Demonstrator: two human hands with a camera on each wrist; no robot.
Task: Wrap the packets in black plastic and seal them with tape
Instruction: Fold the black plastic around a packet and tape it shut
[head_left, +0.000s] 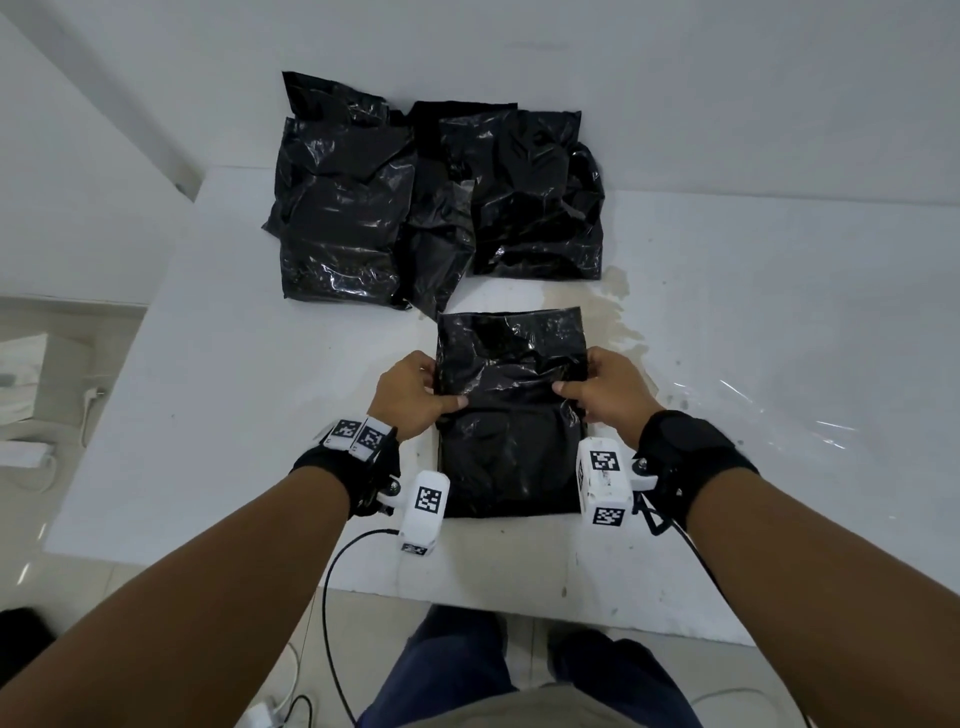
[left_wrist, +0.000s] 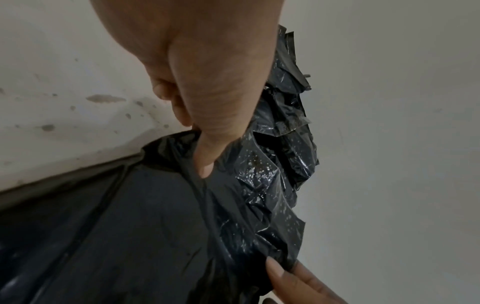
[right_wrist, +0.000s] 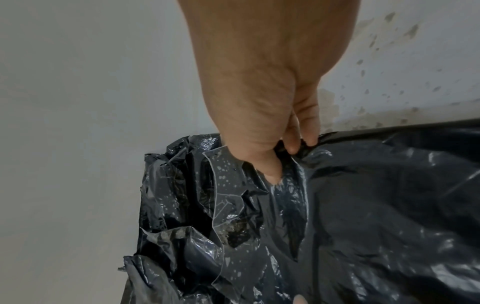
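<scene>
Packet (head_left: 511, 415), wrapped in black plastic, lies flat on table (head_left: 753, 322) near front edge, directly before the person, held at both sides abt mid-length. L hand (head_left: 413, 397) pinches the plastic at packet's left edge: thumb on top pointing inward, fingers curled over the edge; left wrist view shows thumb (left_wrist: 207, 162) pressed into a fold w/ fingers tucked on the far side. R hand (head_left: 605, 387) does the same at right edge, thumb on top pointing inward, fingers wrapped round the rim; right wrist view shows thumb (right_wrist: 270, 170) dug into crinkled film and two fingertips (right_wrist: 301, 142) hooked over the edge. Both hands thus grasp the wrap, neither is slack. Far half of packet is glossy and wrinkled, w/ pale specks on the film; near half looks smoother and duller. A crease runs across packet between the two thumbs. Both wrists carry black straps w/ white camera blocks bearing square coded markers, cables trailing off toward the person. Beyond the packet, well apart toward the wall, sits a pile (head_left: 436, 208) of black-wrapped bundles, touching and partly overlapping each other; can't tell exact count. Table top is white w/ brownish stains (head_left: 613, 301) just right of packet's far corner and scattered spots nearby. Clear film (head_left: 789, 410) glints on the table at right. Below table edge, the person's dark trousers (head_left: 467, 670) and pale floor tiles; at far left on the floor, cords and a white power strip (head_left: 26, 452).
</scene>
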